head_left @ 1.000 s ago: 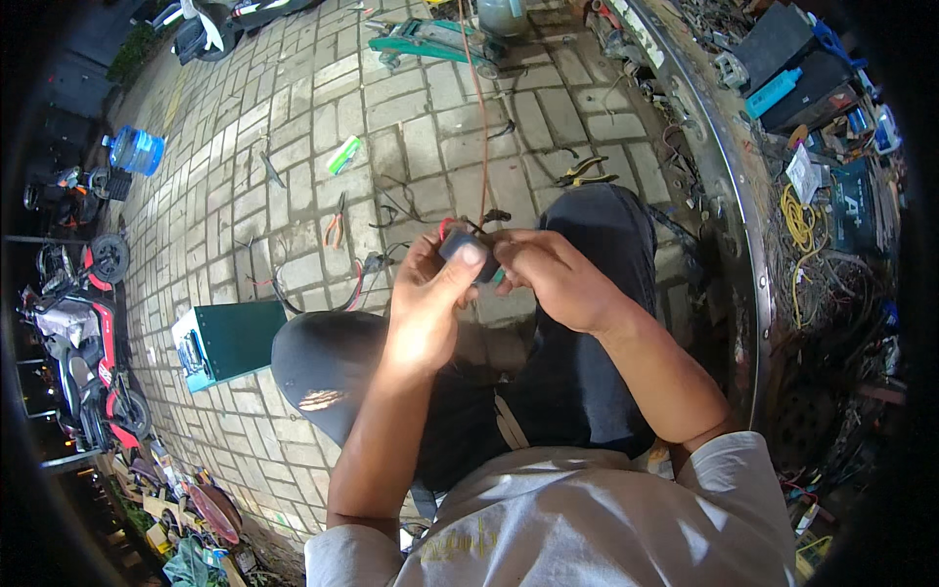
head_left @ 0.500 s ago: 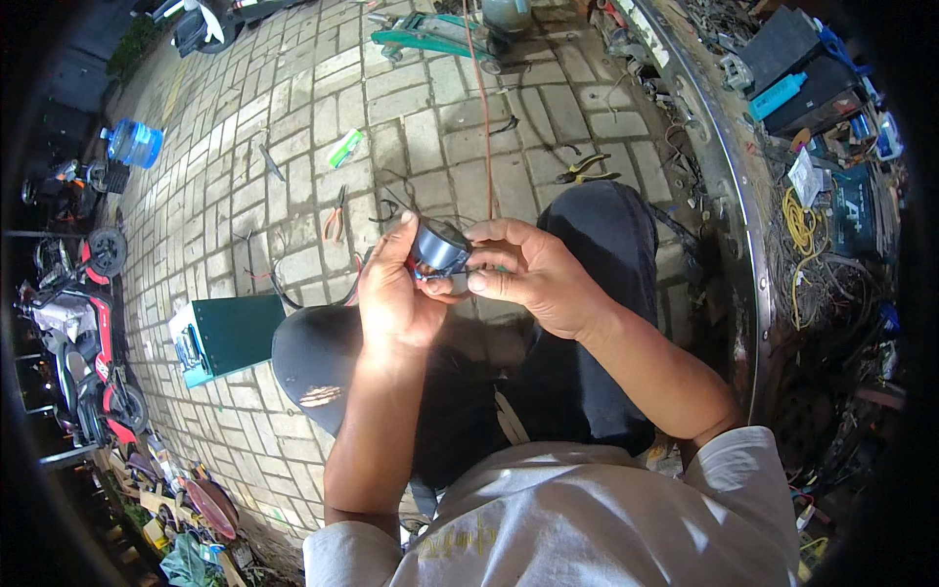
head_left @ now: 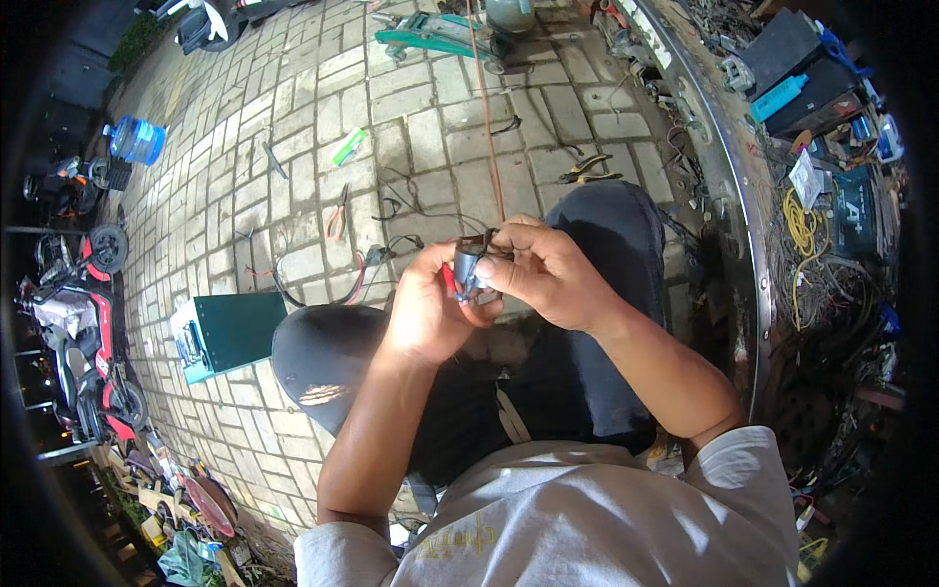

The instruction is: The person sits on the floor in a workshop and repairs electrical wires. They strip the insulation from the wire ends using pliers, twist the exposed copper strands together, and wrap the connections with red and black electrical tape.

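Versus half a second ago: you've turned the dark cylindrical part (head_left: 468,260) more upright, between your hands. Left hand (head_left: 427,311) curls closed around its left side and below; right hand (head_left: 550,274) pinches from the right, thumb across its front. Neither hand is free.

Strong light, which seems to come from above, makes the left hand (head_left: 424,311) and the right hand (head_left: 551,277) bright. A shiny spot sits on the small dark thing (head_left: 467,262) between them. The bricks (head_left: 337,110) past the hands look pale. Under the hands, the lap (head_left: 458,440) is dark. Far left of the hands, the red bike (head_left: 104,344) is dim. Right of the hands, the long metal edge (head_left: 741,220) bends, and the corners are black.
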{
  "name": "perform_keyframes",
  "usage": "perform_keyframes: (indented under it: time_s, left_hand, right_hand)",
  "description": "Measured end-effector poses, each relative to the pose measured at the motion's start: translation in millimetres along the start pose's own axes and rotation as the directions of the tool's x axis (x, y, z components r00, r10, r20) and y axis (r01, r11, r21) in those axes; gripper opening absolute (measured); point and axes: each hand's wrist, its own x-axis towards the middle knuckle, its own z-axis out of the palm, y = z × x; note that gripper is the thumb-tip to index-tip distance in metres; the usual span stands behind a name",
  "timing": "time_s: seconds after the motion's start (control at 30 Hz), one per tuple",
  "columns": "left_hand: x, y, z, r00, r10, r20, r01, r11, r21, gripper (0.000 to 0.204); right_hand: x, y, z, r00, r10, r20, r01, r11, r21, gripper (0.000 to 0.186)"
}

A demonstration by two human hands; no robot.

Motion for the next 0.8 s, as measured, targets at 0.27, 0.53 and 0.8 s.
perform_keyframes:
  time_s: [0.27, 0.53, 0.8]
  left_hand:
    - [5.6, 8.7, 14.1, 0.998, 0.056, 0.017, -0.059, 0.937, 0.346, 0.028]
    - [25.9, -4.1, 7.0, 0.970, 0.244, 0.018, -0.237, 0.920, 0.313, 0.023]
    - [21.8, -9.1, 19.9, 0.826, 0.547, -0.136, -0.529, 0.835, 0.149, 0.026]
  right_hand:
    - [-11.9, 1.5, -13.1, 0.979, -0.191, 0.076, 0.204, 0.860, -0.468, 0.024]
    - [-12.0, 5.4, -11.7, 0.940, -0.341, 0.028, 0.287, 0.739, -0.610, 0.026]
    - [-11.7, 0.8, -9.3, 0.972, -0.231, 0.040, 0.186, 0.655, -0.732, 0.027]
